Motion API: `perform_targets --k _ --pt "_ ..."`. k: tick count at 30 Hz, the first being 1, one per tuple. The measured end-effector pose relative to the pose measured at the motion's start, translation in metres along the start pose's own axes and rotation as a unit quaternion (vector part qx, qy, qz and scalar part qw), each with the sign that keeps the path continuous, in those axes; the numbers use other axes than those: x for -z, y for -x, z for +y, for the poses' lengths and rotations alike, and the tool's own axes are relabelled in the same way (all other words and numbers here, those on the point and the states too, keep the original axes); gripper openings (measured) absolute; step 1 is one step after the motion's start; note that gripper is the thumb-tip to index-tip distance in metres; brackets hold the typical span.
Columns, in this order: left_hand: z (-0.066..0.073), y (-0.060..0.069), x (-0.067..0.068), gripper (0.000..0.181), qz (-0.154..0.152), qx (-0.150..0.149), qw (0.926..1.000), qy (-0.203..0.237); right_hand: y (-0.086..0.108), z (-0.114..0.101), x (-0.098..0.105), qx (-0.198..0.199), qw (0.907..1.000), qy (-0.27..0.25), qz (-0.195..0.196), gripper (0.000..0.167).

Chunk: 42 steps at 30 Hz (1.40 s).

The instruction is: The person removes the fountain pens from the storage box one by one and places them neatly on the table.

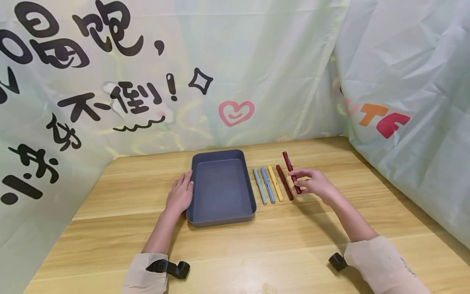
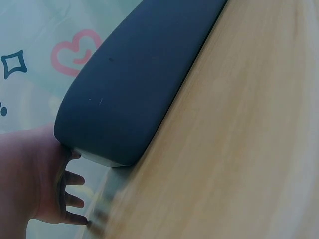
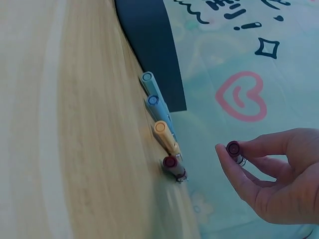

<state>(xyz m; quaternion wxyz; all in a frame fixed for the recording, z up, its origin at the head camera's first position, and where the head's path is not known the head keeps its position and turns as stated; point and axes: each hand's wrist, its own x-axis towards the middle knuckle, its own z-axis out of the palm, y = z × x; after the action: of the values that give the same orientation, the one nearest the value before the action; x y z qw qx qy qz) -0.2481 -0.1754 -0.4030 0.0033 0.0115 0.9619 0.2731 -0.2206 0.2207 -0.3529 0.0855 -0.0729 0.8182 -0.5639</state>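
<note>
Between thumb and fingertips, my right hand (image 1: 313, 183) pinches a dark red pen (image 1: 287, 160) above the wooden table. The pen's round end (image 3: 233, 148) faces the camera in the right wrist view. To its left lie a maroon pen (image 1: 284, 183), a yellow pen (image 1: 275, 183), a blue pen (image 1: 267, 185) and a grey-green pen (image 1: 260, 186), side by side. A dark blue-grey rectangular tray (image 1: 220, 220) stands left of these pens. My left hand (image 1: 180, 194) rests against the tray's left side, its fingers extended. In the left wrist view, the tray's outer wall (image 2: 119, 84) hides part of this hand.
The table (image 1: 227, 261) has light wood grain. A pale printed cloth (image 1: 279, 81) hangs behind it, and more cloth (image 1: 411, 163) runs along the right side. Black wrist devices sit on the left cuff (image 1: 169, 267) and by the right cuff (image 1: 338, 261).
</note>
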Motion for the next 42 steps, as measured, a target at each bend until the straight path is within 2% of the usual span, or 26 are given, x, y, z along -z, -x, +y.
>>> perform_targets --k 16,27,42 --pt "0.001 0.001 -0.002 0.049 0.003 0.000 1.0000 -0.002 -0.004 0.016 0.006 -0.015 0.9996 -0.021 0.009 0.039" --pt "0.001 0.000 -0.001 0.049 0.002 -0.004 1.0000 -0.008 -0.008 0.028 0.008 -0.028 0.9996 0.006 0.006 0.038" --pt "0.001 0.000 0.000 0.049 0.002 -0.002 1.0000 -0.009 -0.013 0.040 0.008 -0.052 0.9969 -0.059 0.007 0.040"
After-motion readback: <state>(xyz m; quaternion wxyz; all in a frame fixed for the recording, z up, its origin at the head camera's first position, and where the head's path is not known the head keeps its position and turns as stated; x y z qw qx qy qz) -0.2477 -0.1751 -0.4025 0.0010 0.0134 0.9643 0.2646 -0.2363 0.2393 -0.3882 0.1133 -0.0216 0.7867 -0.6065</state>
